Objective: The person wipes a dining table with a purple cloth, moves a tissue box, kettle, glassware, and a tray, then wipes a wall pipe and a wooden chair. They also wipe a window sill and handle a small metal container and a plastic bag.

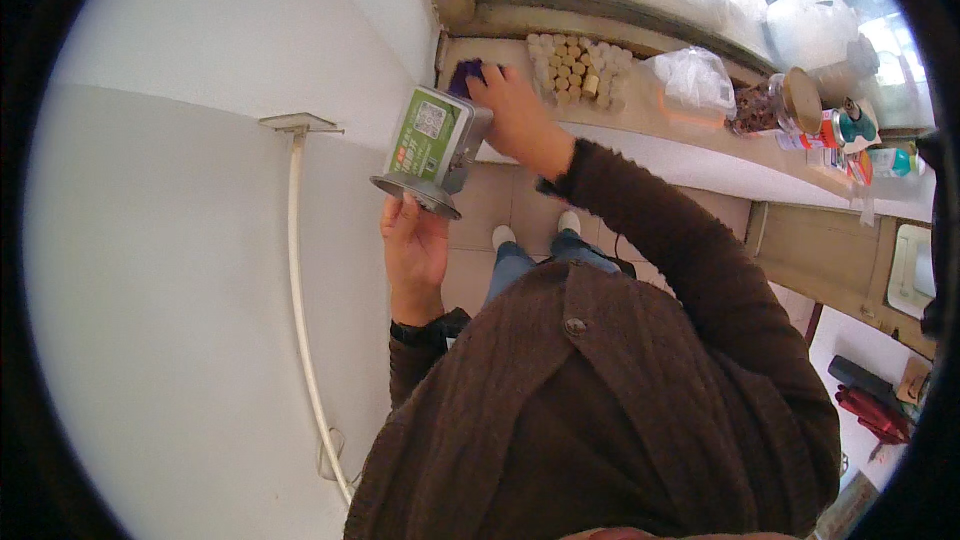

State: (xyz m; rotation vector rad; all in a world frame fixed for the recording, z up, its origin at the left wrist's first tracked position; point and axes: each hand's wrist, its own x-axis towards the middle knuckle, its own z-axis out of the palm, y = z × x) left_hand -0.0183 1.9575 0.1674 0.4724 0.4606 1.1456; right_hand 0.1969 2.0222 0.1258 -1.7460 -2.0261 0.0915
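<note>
My left hand (416, 258) grips a round grey metal piece (416, 195), thumb on its rim. Directly above the piece is a metal tin (472, 153) with a clasp on its side and a green label (427, 135) bearing writing and a printed code. Whether tin and round piece are joined I cannot tell. Beyond the tin, my right hand (517, 116) holds a dark purple cloth (465, 77) at the left end of the window ledge. Part of the cloth is hidden behind the tin and fingers.
On the ledge (660, 142) stand several short, light-coloured cylinders (574, 71), a white plastic bag (690, 78), a jar (765, 104) of dark brown contents and several small packages. A white pipe (295, 232) runs along the left wall. Tiled floor (480, 198) lies below.
</note>
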